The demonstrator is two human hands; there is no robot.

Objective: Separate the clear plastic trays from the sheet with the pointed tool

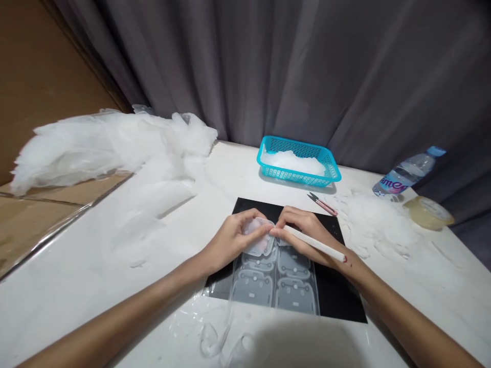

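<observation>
My left hand (245,232) is closed on a small translucent plastic piece (260,249) with rounded corners, which has something pale pink and whitish inside. Between the fingers of my right hand (301,230) runs a slim white stick (318,244) with a reddish end near the wrist. Its other end meets the piece's upper edge by my left thumb. Beneath both hands lies a clear sheet of similar rounded pieces (294,296) on a black mat (339,301). My fingers hide part of the piece and the stick's tip.
A blue basket (299,177) of white fluff stands behind the mat, with pink-handled thread snips (324,204) before it. White fibre wadding (115,143) is heaped at left. At right are loose fluff (383,225), a tape roll (429,212) and a tilted water bottle (406,174).
</observation>
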